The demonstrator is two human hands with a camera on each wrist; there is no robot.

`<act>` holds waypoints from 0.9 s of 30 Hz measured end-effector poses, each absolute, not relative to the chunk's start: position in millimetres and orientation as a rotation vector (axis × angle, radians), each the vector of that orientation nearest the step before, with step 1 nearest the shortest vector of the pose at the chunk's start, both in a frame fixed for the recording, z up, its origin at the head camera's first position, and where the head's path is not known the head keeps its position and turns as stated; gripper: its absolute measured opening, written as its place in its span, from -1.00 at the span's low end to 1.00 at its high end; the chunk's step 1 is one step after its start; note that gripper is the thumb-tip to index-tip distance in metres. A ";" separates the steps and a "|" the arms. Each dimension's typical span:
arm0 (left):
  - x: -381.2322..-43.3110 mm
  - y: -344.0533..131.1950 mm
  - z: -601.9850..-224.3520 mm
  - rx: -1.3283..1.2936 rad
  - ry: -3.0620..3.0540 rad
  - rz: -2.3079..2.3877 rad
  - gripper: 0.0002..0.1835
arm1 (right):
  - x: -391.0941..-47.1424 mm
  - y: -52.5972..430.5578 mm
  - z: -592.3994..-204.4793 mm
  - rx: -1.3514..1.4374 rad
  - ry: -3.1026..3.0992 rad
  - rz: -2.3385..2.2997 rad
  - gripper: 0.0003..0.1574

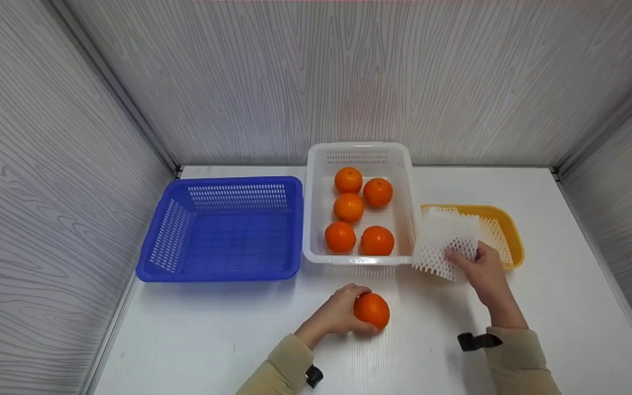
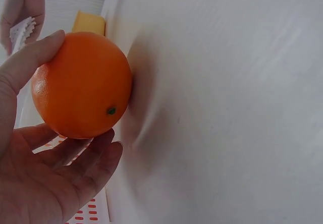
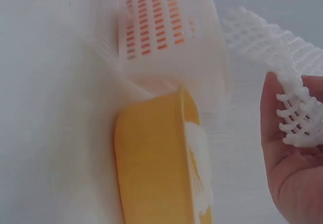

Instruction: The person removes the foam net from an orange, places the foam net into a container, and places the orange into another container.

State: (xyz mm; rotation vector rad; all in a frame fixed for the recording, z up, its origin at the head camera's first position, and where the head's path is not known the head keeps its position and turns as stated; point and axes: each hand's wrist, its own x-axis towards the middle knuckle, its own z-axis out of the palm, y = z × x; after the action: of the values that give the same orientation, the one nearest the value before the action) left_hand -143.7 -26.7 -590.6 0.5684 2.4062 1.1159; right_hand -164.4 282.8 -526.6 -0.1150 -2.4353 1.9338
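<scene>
My left hand (image 1: 340, 312) grips an orange (image 1: 372, 311) at the front middle of the table, thumb on one side and fingers on the other. In the left wrist view the orange (image 2: 83, 85) shows a small green stem spot. My right hand (image 1: 483, 271) pinches a white foam net sleeve (image 1: 445, 241) between thumb and fingers. The sleeve hangs in front of the yellow basket (image 1: 505, 225), hiding part of it. In the right wrist view the mesh of the foam net (image 3: 300, 115) shows between the fingers, above the basket's rim.
A white basket (image 1: 360, 259) holding several oranges (image 1: 349, 207) stands at the back middle. To its left sits a blue basket (image 1: 220, 276). White foam netting (image 1: 491, 233) lies in the yellow basket. Grey wood-grain panels (image 1: 305, 82) enclose the table (image 1: 201, 329) at back and sides.
</scene>
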 end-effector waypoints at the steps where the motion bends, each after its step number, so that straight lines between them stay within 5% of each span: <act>1: -143.7 -26.8 -590.9 0.569 2.407 1.114 -0.19 | -167.1 289.0 -525.1 -0.147 -2.446 1.920 -0.39; 13: -144.0 -27.3 -590.7 0.580 2.406 1.120 -0.19 | -195.4 350.5 -515.5 -0.377 -2.646 1.695 -0.21; 27: -143.2 -27.7 -593.0 0.575 2.412 1.117 -0.20 | -213.1 364.8 -521.7 -0.572 -2.842 1.484 -0.18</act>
State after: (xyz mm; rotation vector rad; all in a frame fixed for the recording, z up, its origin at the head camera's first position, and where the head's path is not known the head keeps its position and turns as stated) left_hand -143.2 -27.7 -593.0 0.5749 2.4121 1.1175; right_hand -213.1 364.8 -521.7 -0.5724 -2.8420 1.4843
